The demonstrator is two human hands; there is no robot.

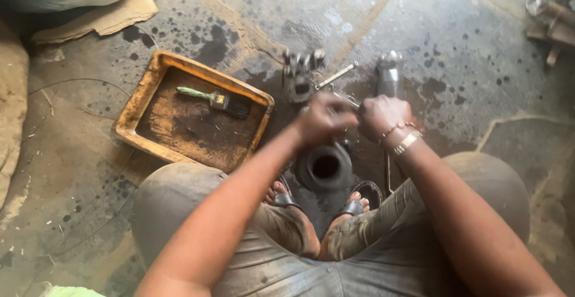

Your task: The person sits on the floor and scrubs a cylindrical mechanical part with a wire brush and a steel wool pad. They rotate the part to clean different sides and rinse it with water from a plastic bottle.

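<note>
I squat over an oily concrete floor. My left hand (323,119) and my right hand (378,116) are closed together on a small metal part just above a round dark metal hub (325,166) that stands between my sandalled feet. The part itself is blurred and mostly hidden by my fingers. My right wrist wears bracelets. Just beyond my hands lie a greasy gear-like assembly (299,72), a thin metal rod (337,75) and a grey metal cylinder (390,73).
An orange tray (139,102) of dark oily residue sits to the left with a green-handled paintbrush (214,99) in it. A rubber ring (372,190) lies by my right foot. Cardboard (102,18) lies top left, metal scrap (551,15) top right.
</note>
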